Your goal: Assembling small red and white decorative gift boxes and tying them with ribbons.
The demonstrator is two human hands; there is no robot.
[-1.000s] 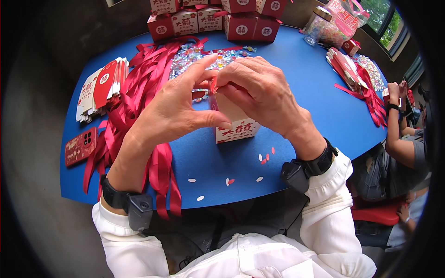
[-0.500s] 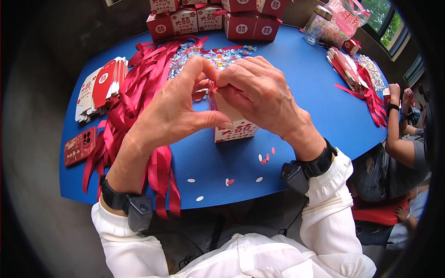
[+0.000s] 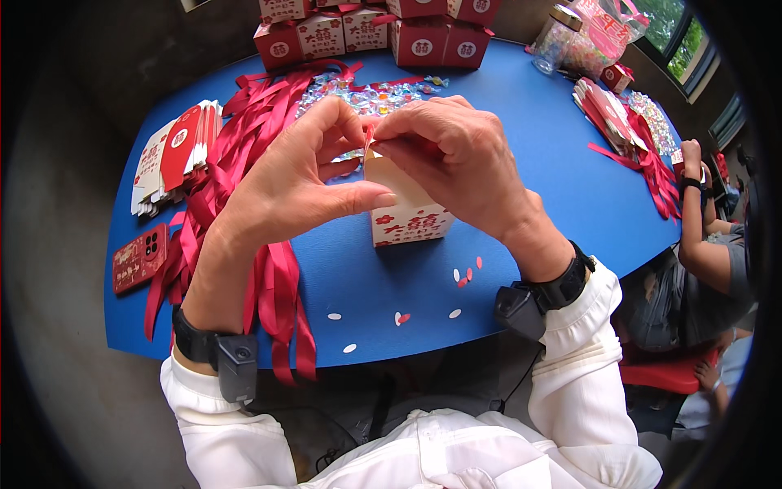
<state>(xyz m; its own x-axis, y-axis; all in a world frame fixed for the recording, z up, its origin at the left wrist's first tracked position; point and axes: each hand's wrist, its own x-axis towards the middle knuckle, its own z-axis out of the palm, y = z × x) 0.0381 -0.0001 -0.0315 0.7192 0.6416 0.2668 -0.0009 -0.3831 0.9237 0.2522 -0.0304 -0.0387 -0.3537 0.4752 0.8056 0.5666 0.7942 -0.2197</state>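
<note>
gift box [image 3: 410, 226] stood upright on the blue table [image 3: 554, 179] before you. your right hand [image 3: 456, 159] pinched a red strip [image 3: 369, 137] at its top; your left hand [image 3: 297, 183] curved half-open, its hold unclear.

Blue table [image 3: 554, 163] under red ribbons [image 3: 283, 297], flat cartons [image 3: 181, 151], shiny candies [image 3: 383, 99], a red phone [image 3: 140, 259] and a white-and-red box [image 3: 414, 226].

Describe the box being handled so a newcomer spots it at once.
On the blue table, find where the left hand and right hand nearly meet. The box stands there, near side white with red print, apart from the stacked boxes behind.
</note>
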